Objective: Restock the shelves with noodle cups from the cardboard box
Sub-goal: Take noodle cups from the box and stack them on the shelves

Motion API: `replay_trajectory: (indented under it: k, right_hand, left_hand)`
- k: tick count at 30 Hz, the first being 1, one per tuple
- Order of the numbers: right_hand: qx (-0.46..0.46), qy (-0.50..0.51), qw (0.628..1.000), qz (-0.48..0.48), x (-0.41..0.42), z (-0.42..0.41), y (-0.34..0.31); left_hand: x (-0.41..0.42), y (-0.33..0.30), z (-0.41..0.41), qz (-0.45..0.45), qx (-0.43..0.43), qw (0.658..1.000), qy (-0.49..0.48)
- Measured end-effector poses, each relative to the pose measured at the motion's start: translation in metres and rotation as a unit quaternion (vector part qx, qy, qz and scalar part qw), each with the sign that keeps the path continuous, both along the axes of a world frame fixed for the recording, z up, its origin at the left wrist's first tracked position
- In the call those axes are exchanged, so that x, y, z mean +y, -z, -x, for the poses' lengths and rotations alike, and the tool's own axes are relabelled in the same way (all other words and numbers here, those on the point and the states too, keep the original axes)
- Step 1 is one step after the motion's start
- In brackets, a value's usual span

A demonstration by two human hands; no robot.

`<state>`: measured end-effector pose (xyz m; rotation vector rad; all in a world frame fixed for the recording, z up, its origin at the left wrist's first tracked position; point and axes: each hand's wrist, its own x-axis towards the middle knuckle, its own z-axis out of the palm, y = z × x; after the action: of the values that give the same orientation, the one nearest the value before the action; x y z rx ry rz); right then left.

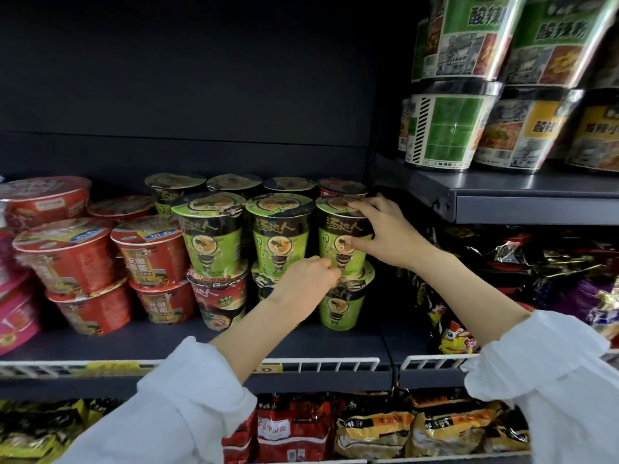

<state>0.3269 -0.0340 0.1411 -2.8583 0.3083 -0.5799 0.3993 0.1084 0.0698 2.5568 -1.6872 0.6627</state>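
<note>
Green noodle cups stand stacked two high on the dark shelf. My right hand grips the rightmost top green cup, fingers over its lid and thumb on its side. That cup rests on a lower green cup. My left hand touches the base of the held cup, fingers curled, in front of another lower cup. Two more top green cups stand to the left. The cardboard box is out of view.
Red noodle bowls are stacked at the left. Large green cups fill a higher shelf at the right. Dark snack bags lie below them. A white wire rail lines the shelf front; packet noodles sit underneath.
</note>
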Motion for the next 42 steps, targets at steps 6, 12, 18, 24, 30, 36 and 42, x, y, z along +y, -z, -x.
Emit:
replay_trajectory:
  k: [6,12,18,24,30,36,42]
  right_hand:
    - [-0.023,0.01,1.0,0.005,-0.005,0.001,0.0]
    - [0.006,0.04,0.998,0.041,-0.005,0.0,-0.004]
    - [-0.007,0.029,0.999,-0.035,-0.003,-0.005,-0.008]
    - [-0.033,-0.011,0.998,-0.057,-0.007,-0.003,-0.015]
    - [-0.058,-0.007,0.996,-0.073,-0.003,-0.001,-0.007]
    - [-0.048,0.004,0.997,-0.067,-0.006,0.004,-0.009]
    - [-0.035,0.035,0.998,-0.034,-0.004,0.002,-0.007]
  left_hand:
    - [-0.017,0.001,0.012,0.063,-0.009,0.998,0.013]
    - [-0.023,0.006,0.02,0.094,0.023,0.995,-0.006]
    - [-0.016,0.01,0.015,0.094,0.045,0.995,-0.002]
    - [-0.009,0.007,0.009,0.071,0.058,0.995,-0.026]
    - [-0.013,0.001,0.012,0.08,0.067,0.994,-0.033]
    - [-0.014,0.006,0.013,0.109,0.086,0.99,-0.029]
    - [-0.008,-0.001,0.008,0.08,0.089,0.993,-0.01]
